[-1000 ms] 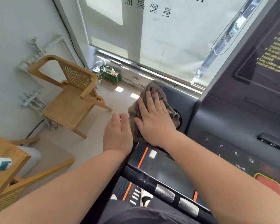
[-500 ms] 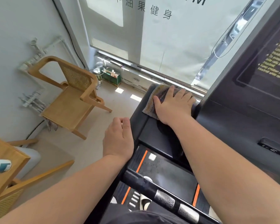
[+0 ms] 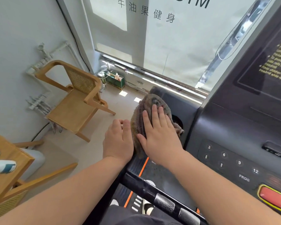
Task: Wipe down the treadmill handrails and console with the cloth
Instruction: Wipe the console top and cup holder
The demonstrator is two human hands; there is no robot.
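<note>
A brownish-grey cloth (image 3: 150, 103) lies over the left side tray of the black treadmill console (image 3: 237, 130), draped down the tray's outer edge. My right hand (image 3: 159, 135) presses flat on the cloth, fingers spread and pointing away from me. My left hand (image 3: 118, 140) rests just left of it against the console's left edge, fingers curled over the side, touching the cloth's edge. A round cup recess (image 3: 177, 120) shows beside the cloth. The black handrail bar (image 3: 162, 202) with metal grip sensors crosses below my arms.
The console has a number keypad (image 3: 230, 159), a red stop button (image 3: 272, 198) and a dark screen (image 3: 269, 65). A wooden cane-back chair (image 3: 75, 98) stands on the floor to the left, a wooden table (image 3: 5, 169) at the near left. A blind-covered window is ahead.
My right hand has pulled the cloth back from the far end of the side tray toward me and to the left, over the tray's outer edge. My left hand has barely moved.
</note>
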